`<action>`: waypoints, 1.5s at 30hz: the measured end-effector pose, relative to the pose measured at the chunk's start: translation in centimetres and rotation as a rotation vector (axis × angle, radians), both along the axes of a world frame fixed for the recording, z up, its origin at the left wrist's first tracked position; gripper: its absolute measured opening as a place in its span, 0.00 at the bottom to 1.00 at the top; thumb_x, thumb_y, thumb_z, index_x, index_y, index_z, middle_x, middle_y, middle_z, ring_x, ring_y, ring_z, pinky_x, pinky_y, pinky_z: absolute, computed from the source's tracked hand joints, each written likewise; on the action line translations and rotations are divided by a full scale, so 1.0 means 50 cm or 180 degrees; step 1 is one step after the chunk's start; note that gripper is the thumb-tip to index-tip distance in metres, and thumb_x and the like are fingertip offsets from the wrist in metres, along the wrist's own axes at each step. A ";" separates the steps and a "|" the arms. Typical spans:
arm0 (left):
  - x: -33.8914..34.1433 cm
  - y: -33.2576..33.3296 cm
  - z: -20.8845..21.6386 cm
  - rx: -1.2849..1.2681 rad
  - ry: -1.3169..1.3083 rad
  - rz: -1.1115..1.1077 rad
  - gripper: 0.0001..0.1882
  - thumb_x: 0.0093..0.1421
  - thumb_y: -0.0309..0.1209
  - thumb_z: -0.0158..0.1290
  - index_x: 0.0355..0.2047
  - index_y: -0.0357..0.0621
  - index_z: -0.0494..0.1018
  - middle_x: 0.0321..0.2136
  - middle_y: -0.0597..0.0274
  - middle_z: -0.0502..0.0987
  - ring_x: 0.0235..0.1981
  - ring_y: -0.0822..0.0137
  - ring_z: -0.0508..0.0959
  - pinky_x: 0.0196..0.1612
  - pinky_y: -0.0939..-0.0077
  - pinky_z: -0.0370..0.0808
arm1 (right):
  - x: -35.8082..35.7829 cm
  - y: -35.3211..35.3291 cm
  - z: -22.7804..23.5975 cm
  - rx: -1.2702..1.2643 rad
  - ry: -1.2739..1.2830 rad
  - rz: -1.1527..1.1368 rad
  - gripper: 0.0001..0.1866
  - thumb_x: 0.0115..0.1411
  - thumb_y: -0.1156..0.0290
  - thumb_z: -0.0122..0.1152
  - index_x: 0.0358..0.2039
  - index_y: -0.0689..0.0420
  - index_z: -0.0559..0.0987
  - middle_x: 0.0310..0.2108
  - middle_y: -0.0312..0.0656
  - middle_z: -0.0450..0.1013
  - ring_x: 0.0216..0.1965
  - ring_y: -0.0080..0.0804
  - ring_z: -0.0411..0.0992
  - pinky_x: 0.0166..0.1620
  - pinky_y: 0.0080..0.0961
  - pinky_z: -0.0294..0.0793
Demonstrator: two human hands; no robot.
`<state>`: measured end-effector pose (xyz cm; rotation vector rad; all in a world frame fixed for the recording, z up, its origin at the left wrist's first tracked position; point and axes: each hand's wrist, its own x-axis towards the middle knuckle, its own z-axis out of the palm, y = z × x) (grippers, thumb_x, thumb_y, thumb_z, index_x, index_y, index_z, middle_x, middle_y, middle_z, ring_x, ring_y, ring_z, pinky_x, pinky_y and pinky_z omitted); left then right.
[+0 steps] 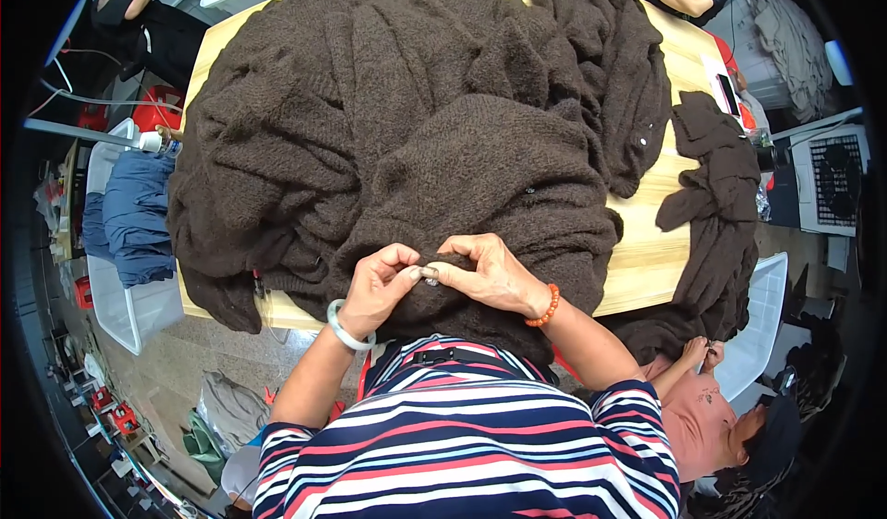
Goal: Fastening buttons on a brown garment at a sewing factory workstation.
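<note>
Head view: large brown knitted garment (pixel 416 140) heaped across wooden bench (pixel 647 260), near edge bunched at the body. Left hand (pixel 374 288) closed, pinching a small pale item (pixel 430 275), possibly a button, too small to tell. Right hand (pixel 485 274) closed on the knit fold beside it, fingertips touching the item. Judgement: keep fold taut, pinch tight, work close to the bench edge. Second brown piece (pixel 716 195) lying apart, right.
</note>
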<state>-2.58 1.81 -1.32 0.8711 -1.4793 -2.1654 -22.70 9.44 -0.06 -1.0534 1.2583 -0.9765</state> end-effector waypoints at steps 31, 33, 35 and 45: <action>-0.077 -0.038 0.058 -0.3105 -0.1146 -0.0922 0.08 0.46 0.24 0.55 0.29 0.43 0.79 0.20 0.57 0.78 0.21 0.57 0.77 0.31 0.68 0.69 | -0.028 0.020 0.050 -0.1610 0.1506 -0.0330 0.07 0.51 0.81 0.65 0.32 0.63 0.80 0.29 0.45 0.76 0.29 0.39 0.76 0.32 0.28 0.76; -0.077 -0.043 0.060 -0.3257 -0.1240 -0.1028 0.08 0.47 0.24 0.55 0.29 0.44 0.79 0.20 0.60 0.78 0.24 0.58 0.78 0.32 0.69 0.69 | -0.021 0.025 0.043 -0.1702 0.1565 -0.0346 0.07 0.51 0.82 0.64 0.33 0.63 0.79 0.30 0.46 0.75 0.29 0.40 0.76 0.32 0.29 0.76; -0.078 -0.048 0.059 -0.3419 -0.1332 -0.1133 0.07 0.47 0.25 0.56 0.29 0.44 0.78 0.20 0.62 0.79 0.27 0.60 0.79 0.33 0.69 0.69 | -0.021 0.029 0.026 -0.1611 0.1602 -0.0247 0.08 0.51 0.83 0.63 0.33 0.64 0.77 0.31 0.47 0.74 0.30 0.42 0.76 0.32 0.32 0.77; -0.113 -0.102 0.028 -0.3062 -0.1524 -0.0667 0.16 0.58 0.24 0.51 0.48 0.34 0.74 0.37 0.48 0.78 0.32 0.54 0.80 0.38 0.67 0.76 | -0.010 0.033 0.016 -0.1354 0.1927 -0.0184 0.07 0.52 0.79 0.60 0.34 0.63 0.76 0.30 0.48 0.73 0.32 0.45 0.76 0.34 0.35 0.78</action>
